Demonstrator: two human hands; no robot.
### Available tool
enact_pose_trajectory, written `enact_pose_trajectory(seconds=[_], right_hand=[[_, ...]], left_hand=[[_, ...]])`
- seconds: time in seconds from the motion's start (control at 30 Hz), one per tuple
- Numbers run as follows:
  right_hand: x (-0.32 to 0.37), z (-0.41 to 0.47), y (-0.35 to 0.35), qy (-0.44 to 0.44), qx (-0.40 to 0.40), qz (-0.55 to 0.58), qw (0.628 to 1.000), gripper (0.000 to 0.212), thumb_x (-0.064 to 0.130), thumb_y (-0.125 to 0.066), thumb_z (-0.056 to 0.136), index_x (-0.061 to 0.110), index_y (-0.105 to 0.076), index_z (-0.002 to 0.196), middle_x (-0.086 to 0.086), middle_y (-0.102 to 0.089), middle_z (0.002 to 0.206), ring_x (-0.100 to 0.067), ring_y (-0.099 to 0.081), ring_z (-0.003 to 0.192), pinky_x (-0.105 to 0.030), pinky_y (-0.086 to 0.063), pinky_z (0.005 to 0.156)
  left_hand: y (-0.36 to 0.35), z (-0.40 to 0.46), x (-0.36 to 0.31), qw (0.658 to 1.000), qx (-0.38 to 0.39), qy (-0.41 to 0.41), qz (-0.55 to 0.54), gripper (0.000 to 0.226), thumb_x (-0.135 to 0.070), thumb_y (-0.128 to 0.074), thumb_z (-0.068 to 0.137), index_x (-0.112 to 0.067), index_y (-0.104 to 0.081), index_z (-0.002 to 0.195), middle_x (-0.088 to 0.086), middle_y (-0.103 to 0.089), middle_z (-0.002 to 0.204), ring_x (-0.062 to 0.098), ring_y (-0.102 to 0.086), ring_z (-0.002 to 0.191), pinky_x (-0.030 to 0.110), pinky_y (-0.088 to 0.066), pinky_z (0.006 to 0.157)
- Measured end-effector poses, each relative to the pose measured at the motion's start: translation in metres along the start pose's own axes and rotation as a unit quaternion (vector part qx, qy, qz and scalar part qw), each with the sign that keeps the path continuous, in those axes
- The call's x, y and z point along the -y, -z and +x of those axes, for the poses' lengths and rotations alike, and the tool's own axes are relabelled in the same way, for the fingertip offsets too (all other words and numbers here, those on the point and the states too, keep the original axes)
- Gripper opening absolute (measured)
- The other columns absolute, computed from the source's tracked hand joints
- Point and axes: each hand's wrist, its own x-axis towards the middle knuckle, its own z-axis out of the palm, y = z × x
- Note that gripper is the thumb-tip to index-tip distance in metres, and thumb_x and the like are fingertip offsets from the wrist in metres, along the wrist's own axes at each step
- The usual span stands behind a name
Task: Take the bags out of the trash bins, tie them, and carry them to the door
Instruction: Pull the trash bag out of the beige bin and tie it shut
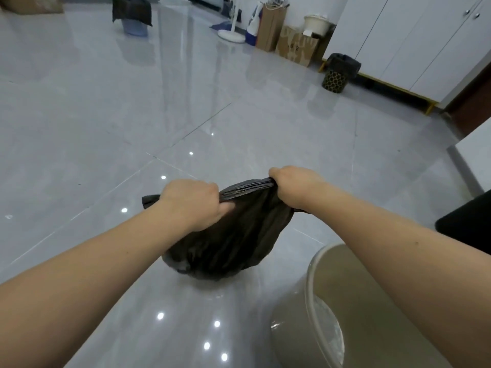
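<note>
A black trash bag [228, 245] hangs low over the glossy grey floor, out of its bin, its bulging bottom at or just above the tiles. My left hand [194, 201] grips the left part of its gathered top, and my right hand [295, 181] grips the right part, stretching a twisted band of plastic between them. A beige bin [318, 296] without a liner stands at the lower right, beside the bag. Two other bins hold black bags: a patterned one [335, 78] by the white cabinets and a blue one [135, 27] at the far back.
White cabinets [414, 41] line the right wall. Cardboard boxes [295, 46] and a white fan stand [231, 35] sit at the back. A dark object [467, 224] and a white surface edge [475, 158] are close on the right. Open tiled floor stretches ahead and left.
</note>
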Motion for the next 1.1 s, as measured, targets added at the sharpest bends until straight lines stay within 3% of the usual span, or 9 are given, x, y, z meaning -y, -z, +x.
enact_pose_trajectory(seconds=[0.13, 0.27, 0.43, 0.57, 0.67, 0.77, 0.9, 1.0, 1.1], right_hand=[[0.014, 0.004, -0.004, 0.031, 0.039, -0.021, 0.999, 0.035, 0.052, -0.042, 0.086, 0.017, -0.046, 0.086, -0.001, -0.05, 0.076, -0.026, -0.049, 0.068, -0.031, -0.028, 0.051], [0.03, -0.005, -0.019, 0.04, 0.201, -0.113, 0.972, 0.075, 0.09, -0.048, 0.063, 0.016, -0.054, 0.078, 0.002, -0.052, 0.074, -0.026, -0.057, 0.075, -0.03, -0.037, 0.052], [0.046, -0.007, -0.026, -0.053, 0.389, -0.069, 0.917, 0.061, 0.078, -0.066, 0.065, 0.019, -0.056, 0.076, 0.002, -0.061, 0.075, -0.022, -0.061, 0.063, -0.031, -0.048, 0.06], [0.052, -0.005, -0.024, -0.085, 0.426, -0.106, 0.895, 0.077, 0.082, -0.061, 0.065, 0.021, -0.062, 0.111, 0.0, -0.062, 0.095, -0.029, -0.062, 0.088, -0.037, -0.048, 0.079], [0.053, -0.004, -0.028, -0.07, 0.394, -0.174, 0.9, 0.08, 0.08, -0.05, 0.076, 0.021, -0.057, 0.129, -0.002, -0.059, 0.105, -0.032, -0.059, 0.098, -0.038, -0.044, 0.079], [0.053, -0.003, -0.032, -0.1, 0.357, -0.221, 0.902, 0.066, 0.075, -0.041, 0.085, 0.026, -0.054, 0.126, 0.002, -0.057, 0.092, -0.029, -0.06, 0.09, -0.038, -0.045, 0.076], [0.05, 0.007, -0.017, -0.134, 0.361, -0.188, 0.903, 0.046, 0.055, -0.049, 0.093, 0.014, -0.061, 0.109, 0.0, -0.061, 0.08, -0.024, -0.062, 0.078, -0.033, -0.045, 0.072], [0.032, 0.021, 0.008, -0.201, 0.53, -0.011, 0.824, 0.069, 0.073, -0.05, 0.082, 0.007, -0.07, 0.085, 0.0, -0.042, 0.05, -0.019, -0.042, 0.044, -0.024, -0.036, 0.052], [0.004, 0.021, 0.014, -0.172, 0.586, 0.141, 0.779, 0.061, 0.074, -0.066, 0.068, 0.014, -0.07, 0.066, 0.004, -0.031, 0.05, -0.015, -0.032, 0.047, -0.024, -0.027, 0.048]], left_hand=[[-0.008, 0.0, 0.01, 0.969, 0.223, 0.087, 0.055, 0.071, -0.084, -0.062, 0.053, -0.028, -0.055, 0.097, -0.009, -0.057, 0.08, 0.019, -0.062, 0.083, 0.028, -0.043, 0.06], [-0.024, -0.007, 0.014, 0.919, 0.34, 0.106, 0.172, 0.027, -0.043, -0.07, 0.081, -0.029, -0.059, 0.101, -0.007, -0.053, 0.087, 0.021, -0.057, 0.091, 0.028, -0.045, 0.076], [-0.051, -0.012, 0.014, 0.92, 0.342, 0.108, 0.159, 0.021, -0.012, -0.046, 0.091, -0.019, -0.044, 0.071, -0.005, -0.046, 0.082, 0.022, -0.051, 0.091, 0.029, -0.039, 0.077], [-0.052, -0.01, 0.018, 0.908, 0.393, 0.073, 0.127, 0.017, -0.01, -0.045, 0.093, -0.012, -0.05, 0.077, 0.0, -0.046, 0.075, 0.024, -0.051, 0.085, 0.03, -0.045, 0.08], [-0.051, -0.006, 0.023, 0.833, 0.539, 0.123, 0.029, 0.021, -0.012, -0.043, 0.095, -0.007, -0.058, 0.11, 0.004, -0.057, 0.07, 0.02, -0.055, 0.071, 0.026, -0.046, 0.075], [-0.053, -0.001, 0.024, 0.771, 0.622, 0.13, -0.036, 0.021, -0.018, -0.045, 0.096, -0.009, -0.064, 0.094, 0.001, -0.04, 0.062, 0.013, -0.037, 0.048, 0.021, -0.034, 0.052], [-0.041, 0.004, 0.017, 0.82, 0.548, 0.108, -0.128, 0.026, -0.012, -0.046, 0.094, -0.009, -0.071, 0.087, 0.004, -0.041, 0.059, 0.017, -0.037, 0.038, 0.019, -0.033, 0.044], [-0.037, 0.015, 0.024, 0.871, 0.364, 0.172, -0.282, 0.023, -0.006, -0.047, 0.088, -0.005, -0.059, 0.069, 0.012, -0.048, 0.061, 0.02, -0.037, 0.045, 0.021, -0.033, 0.047], [-0.038, 0.022, 0.038, 0.881, 0.212, 0.238, -0.349, 0.017, 0.004, -0.044, 0.084, 0.0, -0.055, 0.072, 0.019, -0.052, 0.069, 0.023, -0.04, 0.048, 0.025, -0.031, 0.046]])
